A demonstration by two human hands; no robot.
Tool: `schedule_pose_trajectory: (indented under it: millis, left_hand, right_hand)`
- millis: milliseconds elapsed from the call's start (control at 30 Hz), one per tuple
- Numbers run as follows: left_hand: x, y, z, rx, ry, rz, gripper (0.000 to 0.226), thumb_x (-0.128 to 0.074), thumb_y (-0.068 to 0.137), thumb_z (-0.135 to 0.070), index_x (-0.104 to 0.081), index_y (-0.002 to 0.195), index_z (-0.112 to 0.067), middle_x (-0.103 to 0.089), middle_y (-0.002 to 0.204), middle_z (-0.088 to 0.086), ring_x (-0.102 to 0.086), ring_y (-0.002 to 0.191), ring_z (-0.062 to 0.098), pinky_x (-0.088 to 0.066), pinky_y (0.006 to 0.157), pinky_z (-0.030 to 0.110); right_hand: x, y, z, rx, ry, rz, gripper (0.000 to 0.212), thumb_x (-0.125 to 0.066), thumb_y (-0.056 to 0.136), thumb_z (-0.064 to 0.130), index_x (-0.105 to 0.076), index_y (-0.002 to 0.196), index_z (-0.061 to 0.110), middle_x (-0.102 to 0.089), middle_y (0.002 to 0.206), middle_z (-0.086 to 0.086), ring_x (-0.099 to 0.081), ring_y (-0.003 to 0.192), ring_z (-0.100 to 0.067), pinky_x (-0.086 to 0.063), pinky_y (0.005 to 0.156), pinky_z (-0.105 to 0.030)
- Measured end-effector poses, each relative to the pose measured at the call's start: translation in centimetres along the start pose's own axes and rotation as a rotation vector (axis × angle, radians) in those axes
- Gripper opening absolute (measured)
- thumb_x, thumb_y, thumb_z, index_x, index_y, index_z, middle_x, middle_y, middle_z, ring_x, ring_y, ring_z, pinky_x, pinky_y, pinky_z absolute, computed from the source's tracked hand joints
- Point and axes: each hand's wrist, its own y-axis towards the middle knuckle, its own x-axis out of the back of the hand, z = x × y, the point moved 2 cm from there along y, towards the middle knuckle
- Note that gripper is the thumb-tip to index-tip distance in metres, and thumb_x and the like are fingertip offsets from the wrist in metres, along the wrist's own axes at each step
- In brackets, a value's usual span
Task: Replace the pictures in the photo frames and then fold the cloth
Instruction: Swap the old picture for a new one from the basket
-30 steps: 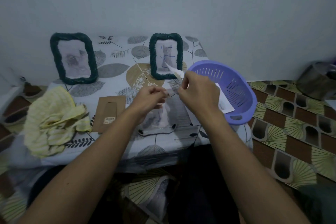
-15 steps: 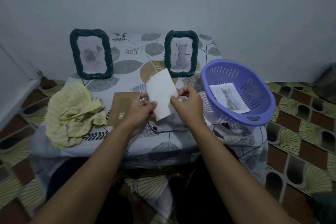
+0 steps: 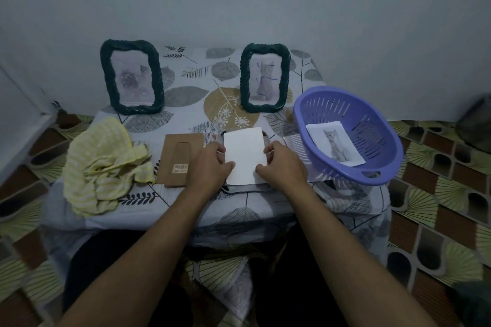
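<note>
A white picture sheet [image 3: 245,154] lies blank side up over a frame lying flat at the table's front middle. My left hand [image 3: 210,164] pinches its left edge and my right hand [image 3: 281,163] pinches its right edge. Two dark green woven photo frames stand at the back: the left frame [image 3: 132,77] holds a blurry grey picture, the right frame [image 3: 264,77] a cat picture. A brown cardboard frame backing [image 3: 177,158] lies left of my hands. The crumpled yellow striped cloth [image 3: 102,166] sits at the table's left.
A purple slotted basket [image 3: 372,164] at the right edge holds a cat picture [image 3: 335,143]. The low table wears a leaf-print cover [image 3: 186,95]. A wall rises right behind the frames. Patterned tile floor [image 3: 438,194] surrounds the table.
The white sheet was held up and tilted between both hands; now it lies flat on the face-down frame. Both hands came down with it, gripping its side edges.
</note>
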Motion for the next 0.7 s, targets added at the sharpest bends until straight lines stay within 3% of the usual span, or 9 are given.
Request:
schedule_pose_trajectory:
  millis: [100, 233, 433, 700]
  left_hand:
    - [0.13, 0.12, 0.40, -0.038, 0.102, -0.021, 0.032, -0.079, 0.080, -0.030, -0.068, 0.109, -0.020, -0.066, 0.092, -0.002, -0.061, 0.088, 0.019, -0.045, 0.066, 0.029]
    - [0.25, 0.16, 0.53, -0.066, 0.271, -0.030, 0.039, -0.073, 0.084, -0.043, -0.070, 0.118, -0.023, -0.062, 0.111, 0.005, -0.048, 0.113, 0.028, -0.044, 0.083, 0.038]
    - [0.22, 0.05, 0.43, -0.061, 0.309, 0.002, 0.041, -0.068, 0.088, -0.045, -0.069, 0.124, -0.024, -0.057, 0.120, 0.011, -0.045, 0.118, 0.031, -0.043, 0.089, 0.040]
    - [0.34, 0.24, 0.32, -0.058, 0.286, 0.018, 0.038, -0.067, 0.090, -0.041, -0.069, 0.124, -0.022, -0.058, 0.116, 0.010, -0.045, 0.117, 0.031, -0.042, 0.087, 0.039]
  right_hand:
    - [0.10, -0.15, 0.10, 0.048, -0.118, 0.021, 0.051, -0.066, 0.083, 0.032, -0.052, 0.131, 0.024, -0.049, 0.134, -0.006, -0.047, 0.123, -0.030, -0.043, 0.094, -0.039]
    - [0.05, -0.22, 0.20, 0.056, -0.145, 0.069, 0.062, -0.063, 0.084, 0.032, -0.046, 0.143, 0.030, -0.036, 0.147, -0.007, -0.034, 0.133, -0.031, -0.036, 0.104, -0.043]
    - [-0.13, -0.29, 0.17, 0.036, -0.141, 0.110, 0.058, -0.057, 0.085, 0.031, -0.047, 0.142, 0.030, -0.034, 0.149, -0.008, -0.031, 0.135, -0.032, -0.030, 0.108, -0.045]
    - [-0.13, -0.21, 0.17, 0.034, -0.139, 0.126, 0.058, -0.055, 0.087, 0.032, -0.045, 0.143, 0.029, -0.035, 0.148, -0.009, -0.032, 0.134, -0.033, -0.031, 0.106, -0.045]
